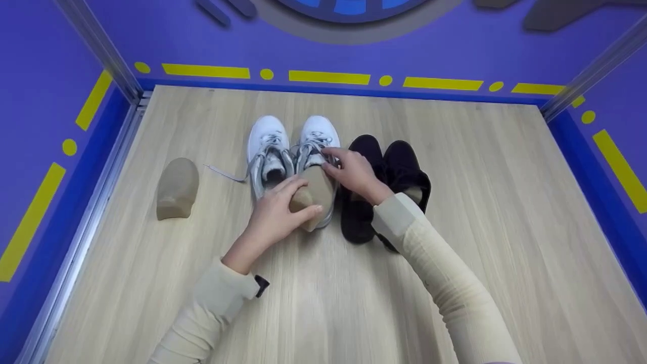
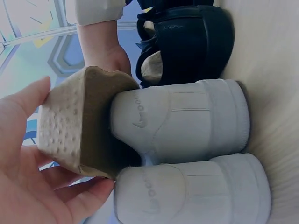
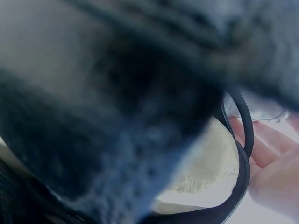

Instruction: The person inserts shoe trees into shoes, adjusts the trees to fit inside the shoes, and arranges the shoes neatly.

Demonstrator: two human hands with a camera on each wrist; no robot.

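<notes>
Purple walls (image 1: 323,56), a pale wood-grain table (image 1: 323,303), white sneakers (image 1: 267,127), one brown insert (image 1: 319,189)

Yellow dashes (image 1: 329,77) and dots (image 1: 385,81) line the walls. The sneakers stand side by side; the insert, its blunt end bumpy, juts from the right one's opening, held in the left hand (image 1: 275,215) between thumb and fingers. The right hand (image 1: 355,173) touches that shoe's laces (image 1: 316,139); whether pinching, I cannot tell.

Black shoes (image 1: 367,147) sit right of the fingers (image 1: 332,151), a wooden tabletop (image 1: 505,227) lies beneath, and a purple wall (image 1: 440,50) with yellow dashes (image 1: 443,83) rises beyond them, between two metal posts (image 1: 100,48).
</notes>
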